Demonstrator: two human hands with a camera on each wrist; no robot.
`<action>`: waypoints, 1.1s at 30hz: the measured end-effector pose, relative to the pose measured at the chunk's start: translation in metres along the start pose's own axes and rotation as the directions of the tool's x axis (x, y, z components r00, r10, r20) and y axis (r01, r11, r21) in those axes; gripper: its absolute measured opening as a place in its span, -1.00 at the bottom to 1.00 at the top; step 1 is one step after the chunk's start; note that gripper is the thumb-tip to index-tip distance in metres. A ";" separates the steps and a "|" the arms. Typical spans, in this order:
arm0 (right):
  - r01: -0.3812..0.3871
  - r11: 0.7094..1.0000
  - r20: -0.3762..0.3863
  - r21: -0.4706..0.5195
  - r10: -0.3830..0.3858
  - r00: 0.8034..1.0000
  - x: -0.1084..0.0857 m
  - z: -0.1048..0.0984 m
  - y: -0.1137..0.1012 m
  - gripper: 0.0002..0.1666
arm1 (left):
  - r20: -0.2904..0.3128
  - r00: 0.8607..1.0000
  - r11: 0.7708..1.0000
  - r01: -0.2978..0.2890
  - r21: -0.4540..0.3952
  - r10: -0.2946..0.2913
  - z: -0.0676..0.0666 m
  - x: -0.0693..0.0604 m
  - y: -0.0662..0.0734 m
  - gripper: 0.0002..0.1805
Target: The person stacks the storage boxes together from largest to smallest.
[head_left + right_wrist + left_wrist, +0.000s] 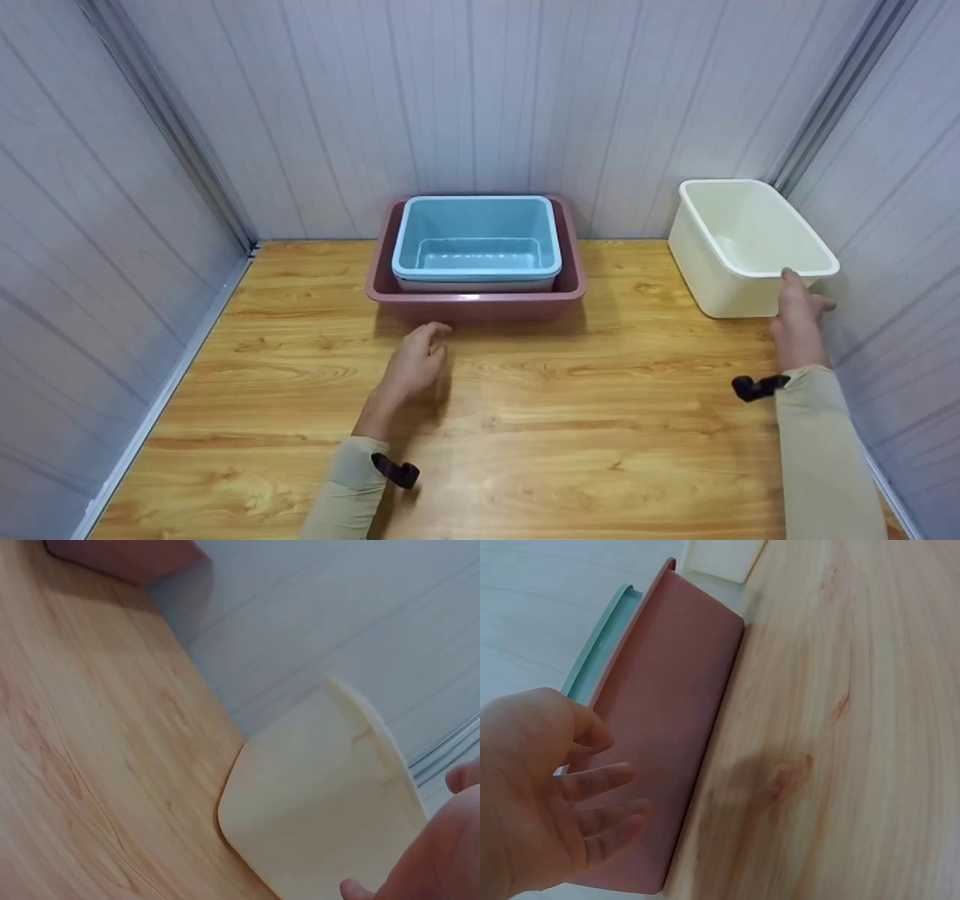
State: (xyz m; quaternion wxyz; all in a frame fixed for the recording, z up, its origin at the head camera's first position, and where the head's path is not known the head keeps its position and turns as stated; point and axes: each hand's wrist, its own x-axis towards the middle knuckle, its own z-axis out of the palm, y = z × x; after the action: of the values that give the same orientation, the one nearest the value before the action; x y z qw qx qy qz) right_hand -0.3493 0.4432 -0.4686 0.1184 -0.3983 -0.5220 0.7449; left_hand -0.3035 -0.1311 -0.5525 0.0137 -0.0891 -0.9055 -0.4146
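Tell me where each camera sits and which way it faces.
Head: head-worn, facing forward and down over the tabletop; left hand, right hand, sleeves show.
Left wrist: wrist-worn, facing the pink bin; left hand shows.
Right wrist: wrist-worn, facing the cream bin; right hand partly shows.
Both wrist views share the pink bin and tabletop.

L hand [414, 365], fingers [600, 781] loosely bent, R hand [800, 319] farther fwd (fingers partly hidden), forearms [821, 450] apart

High head view, forward-down; pink tub [667, 697] in both close wrist views
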 end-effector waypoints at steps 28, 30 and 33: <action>-0.005 0.996 -0.085 -0.092 -0.003 0.996 0.000 0.002 0.018 0.08 | 0.190 0.981 0.980 0.000 -0.200 0.039 0.009 -0.009 -0.017 -0.68; 0.004 0.993 -0.040 -0.121 -0.009 0.999 -0.006 -0.004 0.018 0.08 | 0.203 0.978 0.980 -0.003 -0.200 0.044 0.009 -0.010 -0.017 -0.68; -0.011 0.986 0.019 -0.166 0.015 1.000 -0.015 -0.012 0.019 0.08 | 0.222 0.974 0.979 -0.006 -0.202 0.052 0.010 -0.011 -0.018 -0.68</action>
State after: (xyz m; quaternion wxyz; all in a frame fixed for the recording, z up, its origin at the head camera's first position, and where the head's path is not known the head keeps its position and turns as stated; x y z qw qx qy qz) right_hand -0.3265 0.4350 -0.4796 0.0747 -0.4027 -0.5807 0.7036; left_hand -0.2949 -0.1371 -0.5734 -0.0926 -0.1499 -0.8535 -0.4904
